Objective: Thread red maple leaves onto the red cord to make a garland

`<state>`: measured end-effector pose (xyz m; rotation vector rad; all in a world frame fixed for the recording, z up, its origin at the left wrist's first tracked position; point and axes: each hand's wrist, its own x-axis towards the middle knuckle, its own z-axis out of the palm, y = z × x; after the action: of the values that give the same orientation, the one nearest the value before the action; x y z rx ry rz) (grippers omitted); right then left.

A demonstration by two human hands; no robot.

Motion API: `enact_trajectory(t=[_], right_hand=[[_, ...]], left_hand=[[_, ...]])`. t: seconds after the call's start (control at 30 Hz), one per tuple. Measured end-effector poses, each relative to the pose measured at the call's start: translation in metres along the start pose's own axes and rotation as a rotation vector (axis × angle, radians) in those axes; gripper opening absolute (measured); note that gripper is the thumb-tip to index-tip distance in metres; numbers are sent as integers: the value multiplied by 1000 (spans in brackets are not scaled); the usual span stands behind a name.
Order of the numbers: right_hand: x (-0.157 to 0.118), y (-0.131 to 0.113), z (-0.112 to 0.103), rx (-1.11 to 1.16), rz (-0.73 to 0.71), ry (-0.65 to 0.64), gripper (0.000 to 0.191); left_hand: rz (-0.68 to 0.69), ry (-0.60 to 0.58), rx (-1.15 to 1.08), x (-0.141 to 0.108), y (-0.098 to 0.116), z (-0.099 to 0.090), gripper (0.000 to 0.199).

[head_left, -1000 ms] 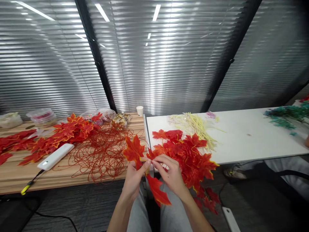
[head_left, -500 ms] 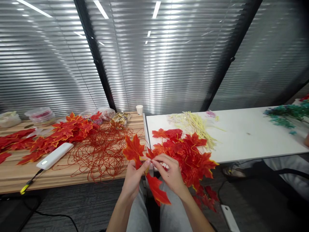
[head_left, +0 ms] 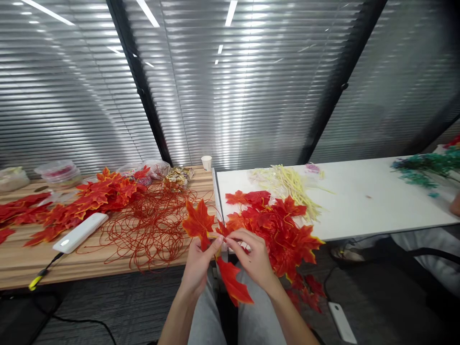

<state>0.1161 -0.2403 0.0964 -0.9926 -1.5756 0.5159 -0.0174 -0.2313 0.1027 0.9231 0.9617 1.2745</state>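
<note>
My left hand (head_left: 200, 261) pinches the yellowish stem of red maple leaves at the table's front edge. One held leaf (head_left: 198, 221) points up and left; another (head_left: 235, 283) hangs below the fingers. Thumb and forefinger of my right hand (head_left: 253, 255) are pressed together at the same stem, touching my left fingertips; what they grip is too small to make out. Right of my hands a heap of red leaves (head_left: 280, 230) lies on the white table and hangs over its edge. A tangle of thin red cord (head_left: 151, 225) lies to the left.
On the wooden table (head_left: 118, 268) are a white power bank (head_left: 81, 232), more red leaves (head_left: 104, 191), plastic tubs (head_left: 59, 173), gold packets (head_left: 178, 177) and a paper cup (head_left: 206, 163). Yellow strips (head_left: 293, 187) and teal foliage (head_left: 427, 170) rest on the white table (head_left: 362, 206); a person's hand (head_left: 454, 206) shows far right.
The view has shifted very slightly. My hands and the held leaves keep nearly the same pose.
</note>
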Motion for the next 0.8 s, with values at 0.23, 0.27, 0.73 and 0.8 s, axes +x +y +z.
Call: enact_trajectory(t=[0.23,0.27,0.73,0.8], right_hand=[[-2,2,1,7,11,-2,12],[-2,2,1,8,12,-2,12],[-3,1,2,20,29,-4,13],[-3,2,2,20,29,-7,13]], left_hand=[[-10,-9,-10,0,0,1,16],[-10,-5,-9,0,0,1,16],[-16,-3,-45,0,0,0,16],[-14,-13,-41,0,-1,0,16]])
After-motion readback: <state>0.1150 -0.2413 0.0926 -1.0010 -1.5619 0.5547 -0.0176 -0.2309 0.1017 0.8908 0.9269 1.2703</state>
